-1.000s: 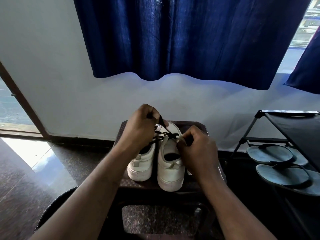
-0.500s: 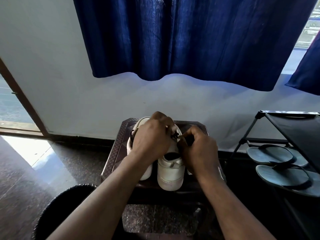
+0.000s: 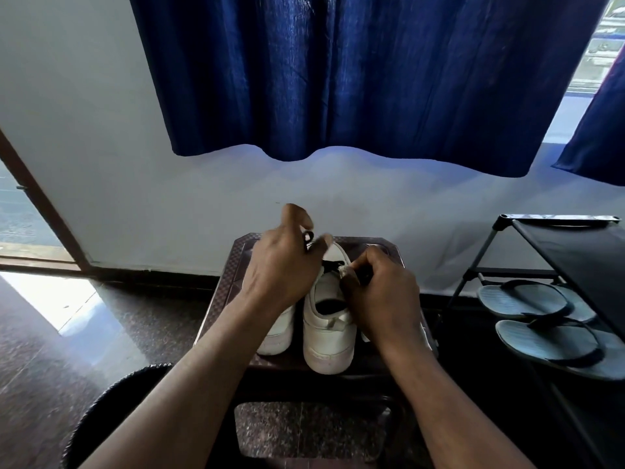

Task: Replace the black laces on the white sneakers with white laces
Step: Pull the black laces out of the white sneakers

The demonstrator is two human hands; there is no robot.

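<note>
- The left hand (image 3: 280, 269) is closed in a pinch on the thin black shoelace (image 3: 307, 237) and raised above and beyond the shoe. In my judgement, that height draws the strand up and out of the eyelets rather than dragging it sideways.
- The right hand (image 3: 382, 299) is curled tight on the eyelet edge of the white leather low-top sneaker (image 3: 329, 328), which sits just left of that palm with its heel toward the person. This grip probably braces the shoe against the left hand's pull. I cannot tell whether it also pinches lace.
- More black lace crosses the tongue between the two hands, so unlacing looks unfinished.
- The second white leather sneaker (image 3: 279, 330) lies beneath the left wrist. Both shoes stand on the brown patterned plastic stool (image 3: 226, 282).
- No white laces are visible near either hand.
</note>
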